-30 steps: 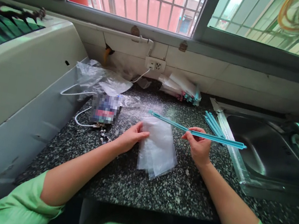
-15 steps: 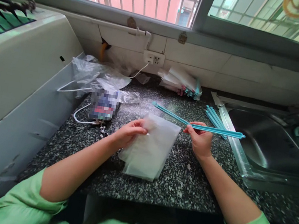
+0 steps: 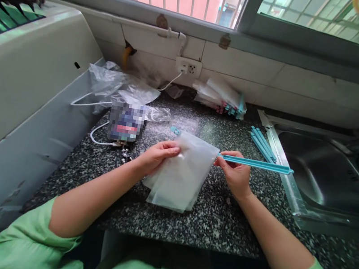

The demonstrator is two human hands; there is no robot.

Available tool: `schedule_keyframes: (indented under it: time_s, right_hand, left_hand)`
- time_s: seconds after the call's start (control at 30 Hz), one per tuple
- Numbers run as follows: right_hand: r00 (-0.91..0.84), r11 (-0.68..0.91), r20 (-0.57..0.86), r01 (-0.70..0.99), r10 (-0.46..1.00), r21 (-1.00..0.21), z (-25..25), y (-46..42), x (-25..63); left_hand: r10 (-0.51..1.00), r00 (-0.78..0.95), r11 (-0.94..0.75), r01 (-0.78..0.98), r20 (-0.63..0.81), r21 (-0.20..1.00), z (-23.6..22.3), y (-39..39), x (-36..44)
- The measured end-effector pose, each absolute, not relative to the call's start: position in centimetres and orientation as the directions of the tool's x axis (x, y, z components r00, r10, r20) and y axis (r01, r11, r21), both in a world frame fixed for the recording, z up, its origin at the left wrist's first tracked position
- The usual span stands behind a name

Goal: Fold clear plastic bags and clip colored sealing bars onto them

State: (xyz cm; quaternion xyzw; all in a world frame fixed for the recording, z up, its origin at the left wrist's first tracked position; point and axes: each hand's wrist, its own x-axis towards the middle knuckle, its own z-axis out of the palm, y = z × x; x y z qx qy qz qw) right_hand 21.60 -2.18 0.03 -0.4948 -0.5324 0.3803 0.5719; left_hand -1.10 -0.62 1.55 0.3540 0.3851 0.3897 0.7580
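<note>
Frosted plastic bags (image 3: 181, 176), several in a loose stack, are pinched at their upper left between the thumb and fingers of my left hand (image 3: 158, 156). A long blue bag sealing clip (image 3: 256, 164), hinged and unfolded, is gripped near its middle by my right hand (image 3: 236, 173). One arm of the clip points right toward the sink. The other arm runs behind the top of the bags, and only its tip shows at their upper left. My right fingertips are close to the bags' upper right corner.
More blue clips (image 3: 263, 144) lie beside the metal sink (image 3: 323, 171). Packed bags with clips (image 3: 221, 98) rest by the wall under the socket (image 3: 188, 67). A blurred-out device with a white cable (image 3: 98, 141) and crumpled clear plastic (image 3: 122, 83) are on the left of the granite counter (image 3: 219, 227).
My right hand has moved slightly left, and the clip's left arm has gone from in front of or above the bags to behind their top edge. My left hand still holds the bags.
</note>
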Motion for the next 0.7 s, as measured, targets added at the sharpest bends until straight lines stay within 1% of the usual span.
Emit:
schedule_keyframes:
  time_s: [0.23,0.47,0.7]
  right_hand:
    - [0.122,0.230,0.239,0.084,0.963,-0.970,0.3,-2.6,21.3]
    - [0.079,0.237,0.245,0.101,0.966,-0.966,0.2,-2.6,21.3]
    - [-0.020,0.249,0.249,0.183,0.968,-0.951,-0.7,-2.5,21.6]
  left_hand:
    - [0.848,0.369,0.492,-0.282,-0.380,0.824,1.6,-0.4,-0.9]
    - [0.878,0.312,0.461,-0.344,-0.363,0.818,1.5,-0.2,-0.5]
    - [0.872,0.275,0.479,-0.307,-0.405,0.822,1.5,-0.1,-0.3]
